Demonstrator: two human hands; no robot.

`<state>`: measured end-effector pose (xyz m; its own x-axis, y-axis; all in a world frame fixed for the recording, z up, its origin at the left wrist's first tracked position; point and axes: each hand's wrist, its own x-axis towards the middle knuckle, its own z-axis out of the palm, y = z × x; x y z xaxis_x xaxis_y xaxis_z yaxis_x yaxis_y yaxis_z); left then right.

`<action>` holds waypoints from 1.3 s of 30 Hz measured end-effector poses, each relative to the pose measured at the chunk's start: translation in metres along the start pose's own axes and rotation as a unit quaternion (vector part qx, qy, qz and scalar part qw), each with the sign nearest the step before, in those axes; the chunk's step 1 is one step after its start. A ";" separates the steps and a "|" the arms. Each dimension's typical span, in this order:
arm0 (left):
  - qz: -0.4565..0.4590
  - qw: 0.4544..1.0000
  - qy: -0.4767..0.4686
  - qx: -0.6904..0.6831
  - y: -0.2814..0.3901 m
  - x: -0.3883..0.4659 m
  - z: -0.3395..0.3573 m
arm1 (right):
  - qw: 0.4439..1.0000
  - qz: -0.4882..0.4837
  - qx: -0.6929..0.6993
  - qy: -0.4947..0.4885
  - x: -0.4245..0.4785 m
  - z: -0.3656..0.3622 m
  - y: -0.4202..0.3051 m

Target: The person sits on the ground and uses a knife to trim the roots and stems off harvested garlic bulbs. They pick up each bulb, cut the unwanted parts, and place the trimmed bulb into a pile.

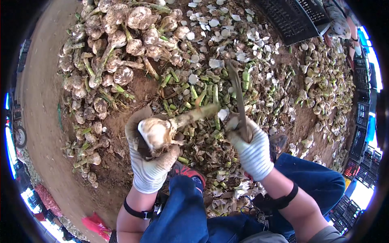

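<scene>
A garlic bulb (154, 133) rests in my gloved left hand (149, 158), with the fingers curled around its underside. Its stalk (197, 115) points right and looks blurred, and roots hang near my thumb. In my gloved right hand (250, 147) is a knife (238, 94), gripped by its handle, with the dirty blade pointing up and away from me. The blade stands to the right of the stalk's end, apart from it. Beneath both hands lie cut green stalk pieces (194, 92) and dry skins.
Soil-covered garlic with stalks forms a heap (118, 45) at upper left. Trimmed garlic (325, 82) lies spread on the right. A black plastic crate (288, 21) stands at the top right beside another person (337, 22). White root discs (214, 63) litter the ground ahead.
</scene>
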<state>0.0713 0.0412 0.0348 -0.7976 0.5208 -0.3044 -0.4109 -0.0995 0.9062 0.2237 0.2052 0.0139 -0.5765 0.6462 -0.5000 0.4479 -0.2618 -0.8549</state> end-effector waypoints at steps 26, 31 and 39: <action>-0.088 0.929 -0.213 -0.290 0.003 -0.001 -0.001 | 0.962 0.095 -0.212 -0.144 -0.047 -0.013 0.082; -0.033 0.969 -0.245 -0.009 -0.020 0.005 -0.005 | 0.960 0.198 0.192 -0.055 -0.038 -0.020 0.010; 0.162 0.892 -0.127 0.403 -0.042 0.024 -0.033 | 0.973 0.104 0.070 0.194 0.010 -0.077 -0.015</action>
<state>0.0550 0.0295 -0.0199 -0.6492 0.7606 -0.0055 0.3546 0.3090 0.8825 0.2635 0.2713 0.0325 -0.1691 0.7838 -0.5976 0.4151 -0.4933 -0.7644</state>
